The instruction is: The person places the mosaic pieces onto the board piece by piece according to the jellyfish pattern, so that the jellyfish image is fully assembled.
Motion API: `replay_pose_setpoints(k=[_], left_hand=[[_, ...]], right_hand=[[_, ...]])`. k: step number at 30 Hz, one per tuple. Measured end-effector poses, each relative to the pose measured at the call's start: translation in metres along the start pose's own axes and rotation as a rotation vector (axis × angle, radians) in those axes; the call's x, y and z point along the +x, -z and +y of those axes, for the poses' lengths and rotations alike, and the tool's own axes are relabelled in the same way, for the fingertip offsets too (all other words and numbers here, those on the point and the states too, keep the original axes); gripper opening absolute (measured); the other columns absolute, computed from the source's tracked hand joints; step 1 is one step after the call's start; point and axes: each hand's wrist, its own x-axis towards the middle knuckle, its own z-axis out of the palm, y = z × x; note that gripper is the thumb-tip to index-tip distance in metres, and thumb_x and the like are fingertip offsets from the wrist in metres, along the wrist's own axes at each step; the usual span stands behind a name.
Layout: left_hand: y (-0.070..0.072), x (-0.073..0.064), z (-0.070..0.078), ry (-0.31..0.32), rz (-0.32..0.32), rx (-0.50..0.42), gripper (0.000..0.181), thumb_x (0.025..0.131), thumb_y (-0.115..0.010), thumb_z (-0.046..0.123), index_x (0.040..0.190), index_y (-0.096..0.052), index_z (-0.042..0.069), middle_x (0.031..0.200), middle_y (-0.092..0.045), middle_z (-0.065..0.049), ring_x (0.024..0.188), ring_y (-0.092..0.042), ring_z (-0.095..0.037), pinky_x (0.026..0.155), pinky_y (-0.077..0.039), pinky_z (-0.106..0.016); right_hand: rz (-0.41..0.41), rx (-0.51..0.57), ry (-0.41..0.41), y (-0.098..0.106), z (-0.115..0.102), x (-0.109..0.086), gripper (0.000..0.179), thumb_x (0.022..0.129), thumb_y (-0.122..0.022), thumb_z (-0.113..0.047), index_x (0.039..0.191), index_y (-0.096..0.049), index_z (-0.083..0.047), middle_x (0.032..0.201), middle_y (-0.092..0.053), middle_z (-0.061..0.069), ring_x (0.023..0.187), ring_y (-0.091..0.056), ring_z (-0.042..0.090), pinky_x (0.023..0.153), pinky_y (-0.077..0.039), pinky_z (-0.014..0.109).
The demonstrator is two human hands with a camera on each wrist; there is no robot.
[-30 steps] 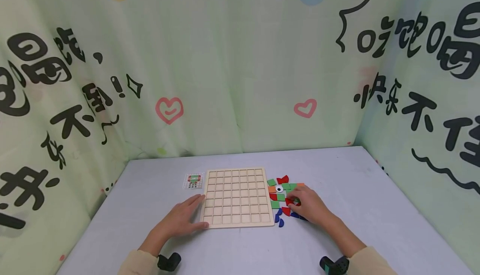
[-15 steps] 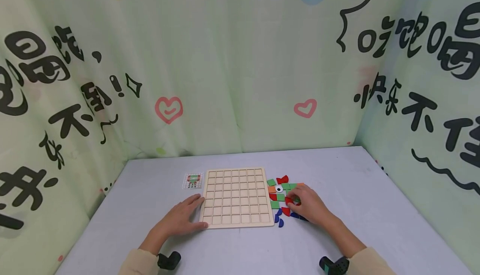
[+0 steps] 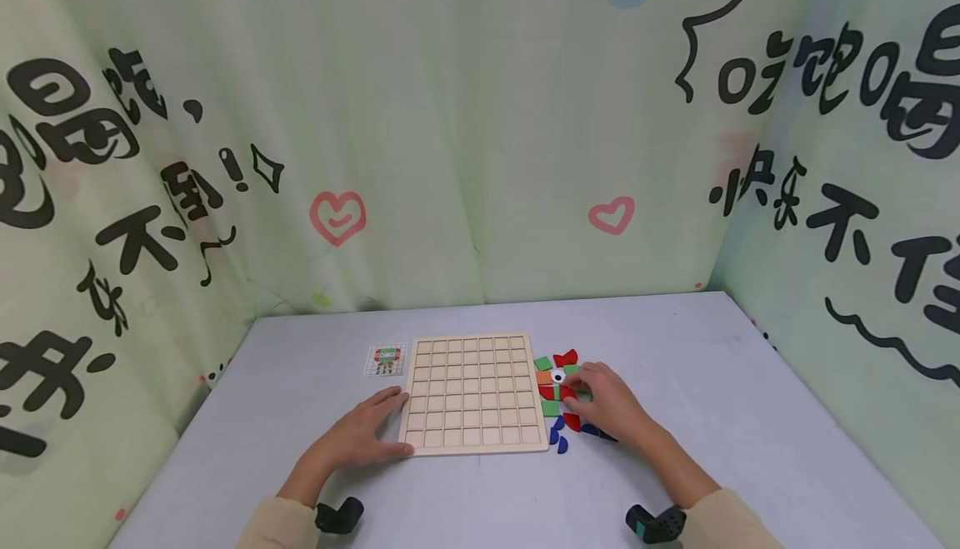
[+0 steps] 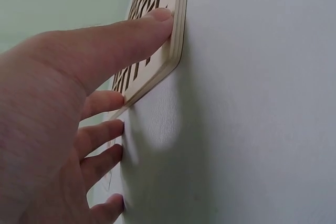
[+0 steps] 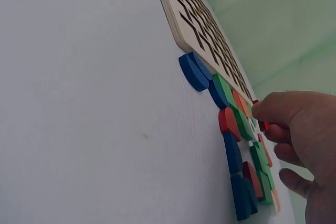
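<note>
A wooden grid board (image 3: 472, 394) lies on the table, its squares bare. My left hand (image 3: 360, 434) rests at its left side; in the left wrist view the thumb (image 4: 142, 32) lies on the board's corner and the index fingertip touches its edge. The other fingers are spread and relaxed. Over the coloured pieces right of the board, my right hand (image 3: 611, 403) pinches a small red piece (image 5: 264, 126) between thumb and fingers. Around it lie green pieces (image 3: 551, 408), blue rounded pieces (image 3: 562, 445), a red piece (image 3: 565, 358) and an eye-patterned piece (image 3: 558, 376). The hand hides some of the pile.
A small picture card (image 3: 387, 360) showing a red and green figure on a grid lies left of the board. The white table (image 3: 480, 499) meets a patterned curtain (image 3: 480, 157) at the back and sides.
My right hand has shifted slightly left and away from me, lifting a red piece from the pile. The left hand stays at the board's edge.
</note>
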Motion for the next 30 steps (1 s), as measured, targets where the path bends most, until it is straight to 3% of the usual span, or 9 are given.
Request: replay_pose_setpoints(k=[10, 19, 30], left_hand=[[0.001, -0.001, 0.0, 0.0, 0.009, -0.041, 0.085, 0.073, -0.08, 0.046, 0.142, -0.048, 0.009, 0.152, -0.041, -0.012, 0.139, -0.04, -0.038, 0.109, -0.038, -0.057], [0.0, -0.001, 0.0, 0.005, 0.007, -0.053, 0.085, 0.073, -0.079, 0.047, 0.142, -0.048, 0.01, 0.153, -0.039, -0.011, 0.14, -0.038, -0.037, 0.11, -0.037, -0.058], [-0.001, -0.002, 0.0, 0.005, 0.007, -0.055, 0.084, 0.074, -0.08, 0.047, 0.142, -0.048, 0.01, 0.152, -0.04, -0.012, 0.139, -0.039, -0.038, 0.11, -0.037, -0.059]], right_hand=[[0.011, 0.051, 0.027, -0.001, -0.011, 0.007, 0.024, 0.078, -0.079, -0.017, 0.1, -0.071, -0.012, 0.09, -0.064, -0.001, 0.09, -0.054, 0.015, 0.071, -0.054, 0.024], [-0.021, 0.066, -0.003, -0.002, -0.018, 0.011, 0.024, 0.082, -0.076, -0.018, 0.104, -0.071, -0.012, 0.095, -0.063, -0.001, 0.093, -0.052, 0.014, 0.071, -0.053, 0.025], [-0.027, 0.08, 0.037, -0.008, -0.023, 0.022, 0.015, 0.082, -0.076, -0.02, 0.095, -0.07, -0.015, 0.089, -0.062, -0.003, 0.091, -0.055, 0.015, 0.075, -0.053, 0.027]])
